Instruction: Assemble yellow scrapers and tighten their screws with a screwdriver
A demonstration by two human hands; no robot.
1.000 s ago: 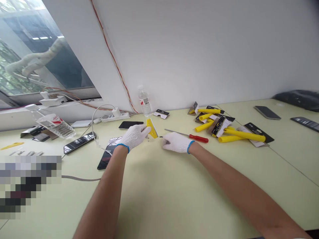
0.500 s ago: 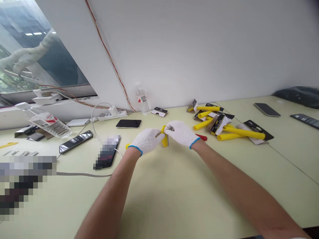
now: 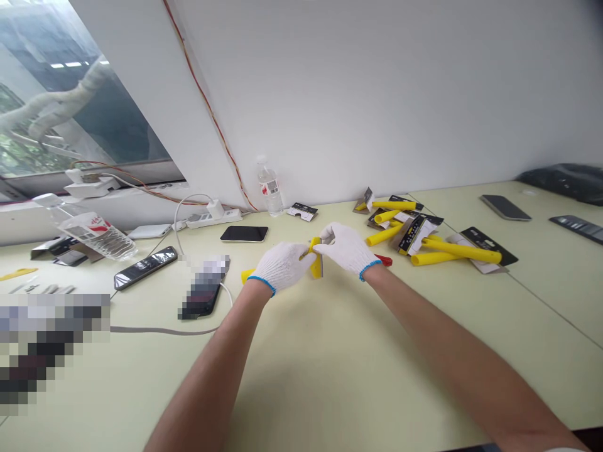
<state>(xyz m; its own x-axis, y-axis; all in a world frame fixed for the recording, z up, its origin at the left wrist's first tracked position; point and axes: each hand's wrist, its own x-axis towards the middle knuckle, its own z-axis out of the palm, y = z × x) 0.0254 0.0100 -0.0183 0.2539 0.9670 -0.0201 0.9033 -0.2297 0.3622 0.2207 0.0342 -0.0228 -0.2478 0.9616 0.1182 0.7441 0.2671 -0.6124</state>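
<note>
I am holding a yellow scraper (image 3: pixel 315 263) just above the bench (image 3: pixel 330 376), out in front of me. My left hand (image 3: pixel 281 267) is wrapping its grip around the handle, while my right hand (image 3: pixel 346 248) is pinching the scraper's top edge. A red screwdriver (image 3: pixel 385 260) is lying just behind my right wrist, near the yellow handles (image 3: pixel 452 251).

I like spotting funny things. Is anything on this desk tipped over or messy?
Yes. A plastic bottle lies on its side at the left, while another bottle stands upright by the wall. Yellow handles and cards lie jumbled at the right. Both hands hold a yellow scraper.
</note>
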